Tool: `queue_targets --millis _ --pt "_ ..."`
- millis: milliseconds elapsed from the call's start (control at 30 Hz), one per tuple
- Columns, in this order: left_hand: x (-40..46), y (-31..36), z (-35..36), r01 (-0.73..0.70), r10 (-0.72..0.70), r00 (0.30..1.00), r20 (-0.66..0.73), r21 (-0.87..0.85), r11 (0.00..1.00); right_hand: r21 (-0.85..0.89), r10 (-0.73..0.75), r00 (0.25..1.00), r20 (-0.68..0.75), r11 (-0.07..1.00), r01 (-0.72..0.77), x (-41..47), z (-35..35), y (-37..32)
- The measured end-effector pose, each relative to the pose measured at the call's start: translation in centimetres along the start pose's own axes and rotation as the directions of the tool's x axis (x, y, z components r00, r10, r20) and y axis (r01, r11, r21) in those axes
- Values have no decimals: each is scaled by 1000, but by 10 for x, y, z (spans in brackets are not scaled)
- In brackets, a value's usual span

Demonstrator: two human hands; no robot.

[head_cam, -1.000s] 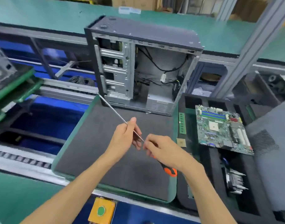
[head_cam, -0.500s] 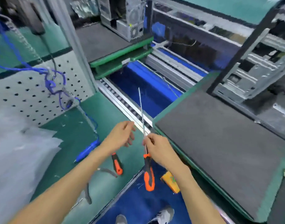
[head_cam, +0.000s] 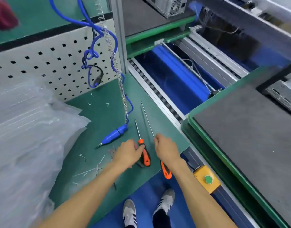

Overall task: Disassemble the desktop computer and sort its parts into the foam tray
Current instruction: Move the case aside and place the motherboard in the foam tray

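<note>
Right hand (head_cam: 166, 148) closed around the long screwdriver (head_cam: 148, 120), fingers pinching the shaft near where it meets the handle; orange handle end pokes out below the wrist, past the tabletop (head_cam: 100, 112) edge. Thin shaft runs up and left, low over the green mat; cannot tell if the tip touches.

Left hand (head_cam: 127, 153) rests on the short screwdriver (head_cam: 142, 145), fingers curled with the thumb on its orange-and-black handle; grip looks loose. This tool lies flat, just left of the long one, shafts roughly parallel.

Blue tool (head_cam: 114, 134) on a coiled cord lies left of both, apart from the hands. Cut cable ties (head_cam: 92, 170) scattered near the left forearm. Clear plastic bags (head_cam: 26, 137) piled far left, against the pegboard (head_cam: 50, 63).

Computer case (head_cam: 283, 89): only a corner visible at right edge, sitting on a grey foam pad (head_cam: 248, 129) in a green tray. Yellow button box (head_cam: 207, 178) below the tray.
</note>
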State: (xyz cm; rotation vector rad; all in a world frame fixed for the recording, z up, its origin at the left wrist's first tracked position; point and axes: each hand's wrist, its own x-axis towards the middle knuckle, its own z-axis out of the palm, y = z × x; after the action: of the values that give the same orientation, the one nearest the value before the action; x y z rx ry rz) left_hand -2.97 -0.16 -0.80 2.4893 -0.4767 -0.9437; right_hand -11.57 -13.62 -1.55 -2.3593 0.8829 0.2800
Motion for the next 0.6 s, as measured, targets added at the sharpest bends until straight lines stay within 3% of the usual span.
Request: queue_targets --millis 133,400,600 --pt "18 11 12 41 -42 999 22 48 998 -40 -33 999 15 999 33 15 -2 2" --pt "33 15 15 155 -147 986 81 -103 983 -20 -62 996 63 998 63 32 4 -8" --pt "35 18 12 169 -165 984 67 -58 984 11 -45 997 68 999 44 33 9 -13"
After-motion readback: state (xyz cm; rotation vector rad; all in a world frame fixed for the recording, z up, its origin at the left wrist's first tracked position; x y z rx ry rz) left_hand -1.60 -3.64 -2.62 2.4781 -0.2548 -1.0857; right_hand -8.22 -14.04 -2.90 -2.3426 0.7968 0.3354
